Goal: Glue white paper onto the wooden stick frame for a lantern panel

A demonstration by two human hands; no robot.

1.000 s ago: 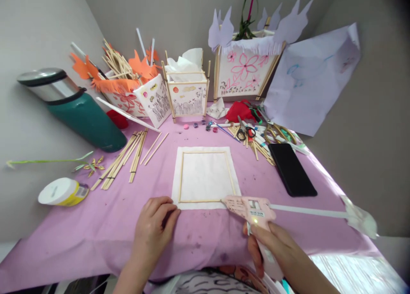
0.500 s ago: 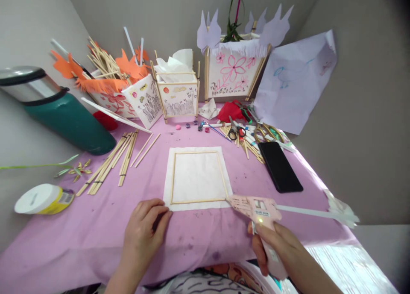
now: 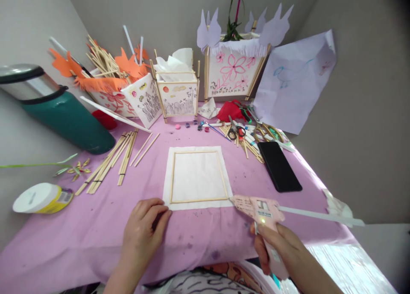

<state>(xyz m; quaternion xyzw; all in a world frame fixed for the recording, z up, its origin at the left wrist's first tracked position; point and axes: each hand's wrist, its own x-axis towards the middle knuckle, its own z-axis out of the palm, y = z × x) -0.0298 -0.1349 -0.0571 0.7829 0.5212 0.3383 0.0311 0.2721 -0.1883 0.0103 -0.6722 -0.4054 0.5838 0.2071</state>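
A white cloth-like sheet (image 3: 197, 174) lies flat on the table, with a square frame of thin wooden sticks (image 3: 198, 200) on it. My left hand (image 3: 145, 225) rests at the sheet's near left corner, its thumb and forefinger closed together on the edge. In my right hand (image 3: 278, 242) is a pale pink hot glue gun (image 3: 259, 206), gripped by its handle. The nozzle points left and is at the frame's near right corner; whether it touches the stick I cannot tell. A long white glue stick (image 3: 320, 213) juts from the gun's back.
Bundled sticks (image 3: 110, 166), a tilted green bottle (image 3: 68, 119) and a white-lidded tub (image 3: 40, 198) are on the left. A black phone (image 3: 280, 166), scissors (image 3: 235, 129) and pens lie right. Decorated boxes (image 3: 177, 97) stand along the back. A purple cloth (image 3: 188, 238) covers the table.
The glue gun in my right hand has shifted slightly right, its nozzle moving from the bottom stick to just beyond its right end. My left hand stays in place.
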